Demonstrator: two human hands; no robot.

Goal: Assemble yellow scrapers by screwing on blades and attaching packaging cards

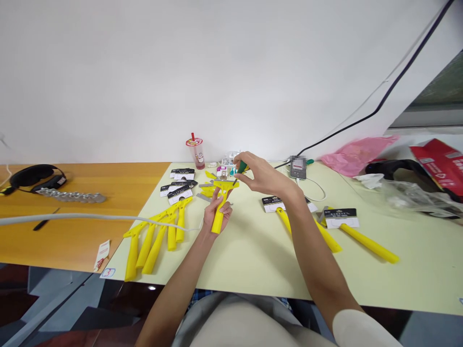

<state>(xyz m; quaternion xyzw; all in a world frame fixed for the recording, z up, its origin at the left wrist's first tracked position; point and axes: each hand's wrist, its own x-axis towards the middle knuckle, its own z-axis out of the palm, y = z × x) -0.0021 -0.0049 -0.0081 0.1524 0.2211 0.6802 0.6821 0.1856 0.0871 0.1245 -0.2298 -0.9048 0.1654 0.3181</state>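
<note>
My left hand [212, 215] is closed around the handle of a yellow scraper [219, 218], holding it upright above the table with its wide head away from me. My right hand [258, 172] pinches a green-handled screwdriver [242, 167], whose shaft points down at the right end of the scraper's head. Whether the tip touches a screw is too small to tell. Just behind the scraper lie loose yellow parts and grey blades [207, 192]. Several yellow scraper handles [155, 241] lie in a row to the left of my left hand.
Black-and-white cards [181, 192] lie at the back left, near a plastic cup [195, 154] with a red straw. Carded scrapers [369, 243] lie at right. Behind them are a small cabled device [298, 168] and a pink bag [356, 155]. A white cable [90, 218] crosses the left side.
</note>
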